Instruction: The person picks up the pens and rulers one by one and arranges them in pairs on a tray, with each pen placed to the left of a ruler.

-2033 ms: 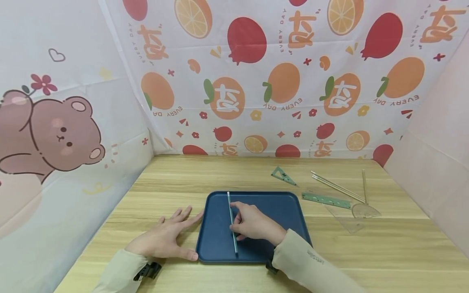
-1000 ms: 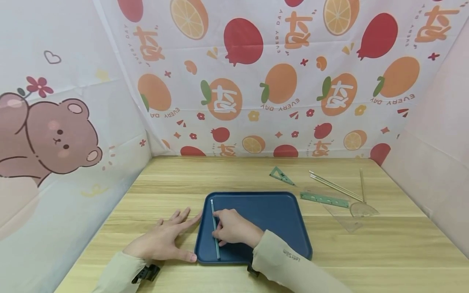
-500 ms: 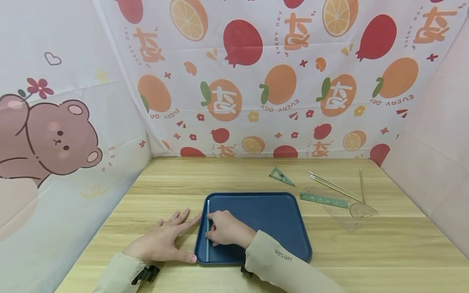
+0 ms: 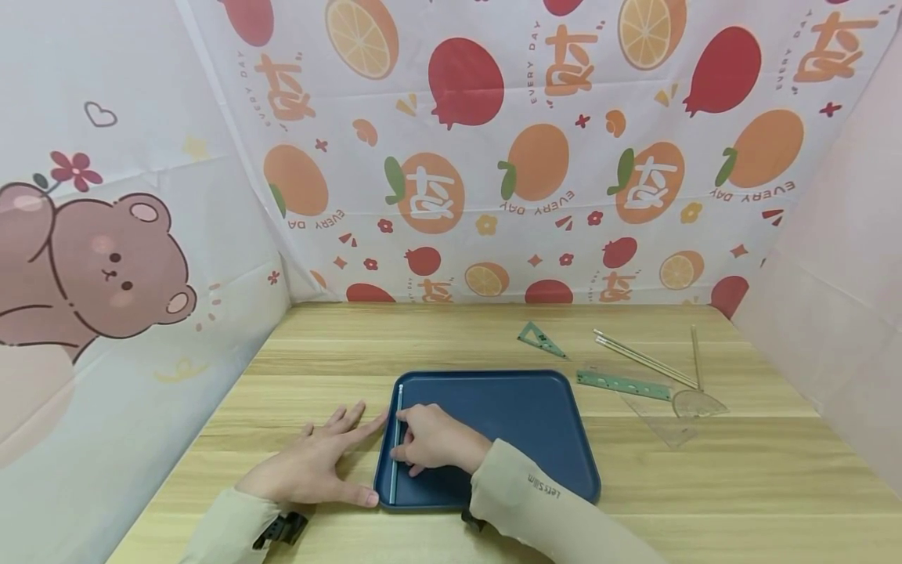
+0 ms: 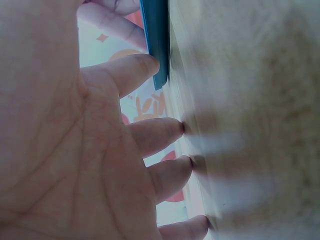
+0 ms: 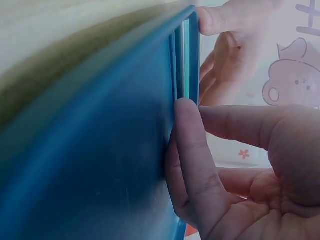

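Note:
A long, thin, light-blue pencil (image 4: 394,479) with a white end lies lengthwise inside the dark blue tray (image 4: 521,427), close along its left wall. My right hand (image 4: 438,439) pinches the pencil between thumb and fingers; the right wrist view shows the fingertips meeting at the pencil beside the rim. Spread flat-fingered on the table, my left hand (image 4: 313,464) touches the tray's left edge with its index finger and thumb. The left wrist view shows the other fingertips (image 5: 172,172) resting on the wood.
Right of the tray lie a green ruler (image 4: 623,385), several pale pencils (image 4: 644,359), a clear protractor (image 4: 698,403) and a clear set square (image 4: 662,425). A green set square (image 4: 541,340) lies behind the tray. Printed cloth (image 4: 486,180) walls the wooden table (image 4: 338,345).
My right hand has moved left across the tray with the pencil, from left of its middle to along the left wall. My left hand has stayed at the tray's edge.

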The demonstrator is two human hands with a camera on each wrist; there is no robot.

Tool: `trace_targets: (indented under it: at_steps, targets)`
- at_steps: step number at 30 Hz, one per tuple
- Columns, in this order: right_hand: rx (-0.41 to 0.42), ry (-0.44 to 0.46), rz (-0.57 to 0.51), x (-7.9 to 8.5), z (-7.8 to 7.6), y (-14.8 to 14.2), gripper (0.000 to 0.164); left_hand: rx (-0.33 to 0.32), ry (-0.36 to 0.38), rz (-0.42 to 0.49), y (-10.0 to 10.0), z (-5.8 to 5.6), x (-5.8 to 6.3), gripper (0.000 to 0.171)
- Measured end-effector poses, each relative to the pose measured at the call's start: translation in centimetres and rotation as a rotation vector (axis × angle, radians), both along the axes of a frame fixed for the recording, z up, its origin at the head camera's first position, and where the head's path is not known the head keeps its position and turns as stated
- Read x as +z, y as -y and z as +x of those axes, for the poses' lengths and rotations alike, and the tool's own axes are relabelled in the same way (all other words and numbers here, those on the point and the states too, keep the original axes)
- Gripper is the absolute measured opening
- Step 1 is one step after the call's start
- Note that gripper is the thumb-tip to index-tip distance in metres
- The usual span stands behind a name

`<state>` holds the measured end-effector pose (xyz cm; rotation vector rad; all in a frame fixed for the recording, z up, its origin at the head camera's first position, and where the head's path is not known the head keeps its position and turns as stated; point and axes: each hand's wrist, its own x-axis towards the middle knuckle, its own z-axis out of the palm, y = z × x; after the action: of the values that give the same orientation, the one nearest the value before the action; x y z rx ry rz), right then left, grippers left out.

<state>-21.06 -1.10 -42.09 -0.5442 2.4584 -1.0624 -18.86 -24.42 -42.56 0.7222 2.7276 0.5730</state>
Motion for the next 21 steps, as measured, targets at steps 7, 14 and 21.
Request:
trace_targets:
  at_steps: [7,14,21]
  targets:
    - [0.015,0.010,0.008,-0.03,-0.01,-0.01,0.069,0.016,0.020,-0.002,0.03,0.29,0.01,0.112]
    - [0.036,0.005,0.028,0.19,-0.19,-0.19,0.072,0.008,0.005,-0.006,0.07,0.10,0.04,0.113]
    - [0.056,0.001,0.028,0.59,-0.06,-0.73,0.073,0.008,0.001,-0.009,0.13,0.01,-0.03,0.113]
